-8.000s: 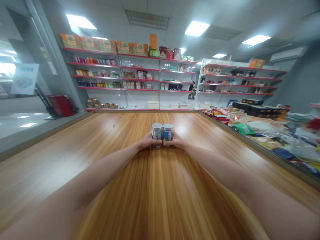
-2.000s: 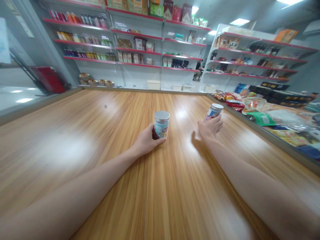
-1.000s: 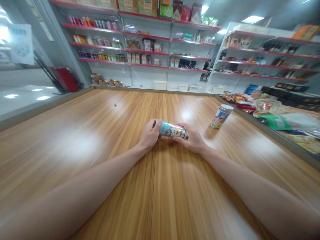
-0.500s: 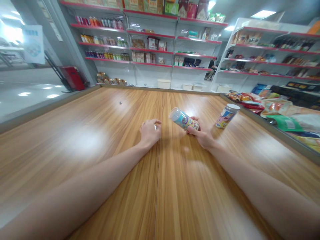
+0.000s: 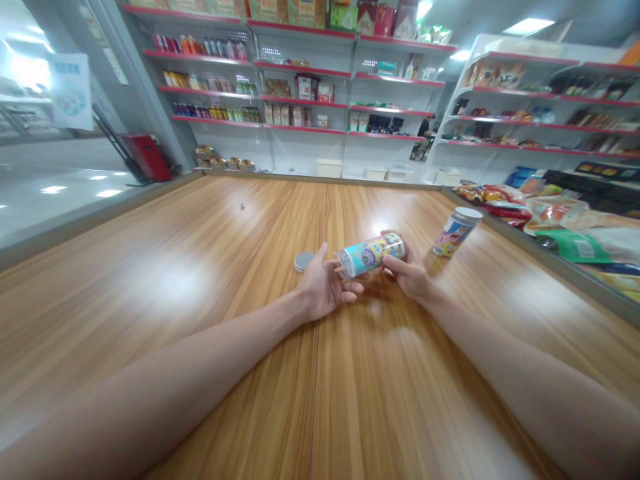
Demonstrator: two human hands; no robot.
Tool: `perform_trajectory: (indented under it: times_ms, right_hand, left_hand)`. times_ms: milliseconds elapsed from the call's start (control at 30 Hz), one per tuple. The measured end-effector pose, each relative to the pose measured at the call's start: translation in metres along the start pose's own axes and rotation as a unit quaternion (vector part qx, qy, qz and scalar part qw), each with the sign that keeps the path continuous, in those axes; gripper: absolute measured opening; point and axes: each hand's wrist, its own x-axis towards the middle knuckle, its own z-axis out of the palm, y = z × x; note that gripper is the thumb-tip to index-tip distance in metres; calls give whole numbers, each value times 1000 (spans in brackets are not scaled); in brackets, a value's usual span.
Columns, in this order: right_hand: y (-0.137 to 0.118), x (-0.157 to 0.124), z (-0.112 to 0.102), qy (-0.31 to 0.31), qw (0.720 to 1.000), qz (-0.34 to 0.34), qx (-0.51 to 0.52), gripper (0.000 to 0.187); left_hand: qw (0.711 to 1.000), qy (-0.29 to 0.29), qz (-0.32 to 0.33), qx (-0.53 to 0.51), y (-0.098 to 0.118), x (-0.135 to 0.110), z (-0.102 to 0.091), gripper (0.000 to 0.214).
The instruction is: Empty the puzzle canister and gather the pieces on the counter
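Wood-grain table (image 5: pixel 260 413) | clear jar (image 5: pixel 369 257), blue cartoon print, lidless, tilted | right hand (image 5: pixel 411 275) grasping it; left hand (image 5: pixel 323 287) uncurled at mouth

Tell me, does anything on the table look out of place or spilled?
A small scrap lies alone on the table, toward its far left; it may be litter, but is too small to identify. No spill shows.

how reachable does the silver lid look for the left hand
Probably yes: the silver lid lies uncovered close beside the left hand, though that hand's fingers are at the open cartoon-labelled jar.
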Motion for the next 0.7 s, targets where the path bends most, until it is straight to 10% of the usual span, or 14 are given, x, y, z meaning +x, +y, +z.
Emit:
perform_trajectory:
  times_ms: [333,700]
  right_hand:
    - [-18,-13,40,22,994,-109,0,69]
    - [-22,-26,56,8,999,-38,-20,39]
  left_hand:
    - [997,-26,-26,-65,5,8,-6,36]
    - [995,-45,-60,-64,3,6,-3,30]
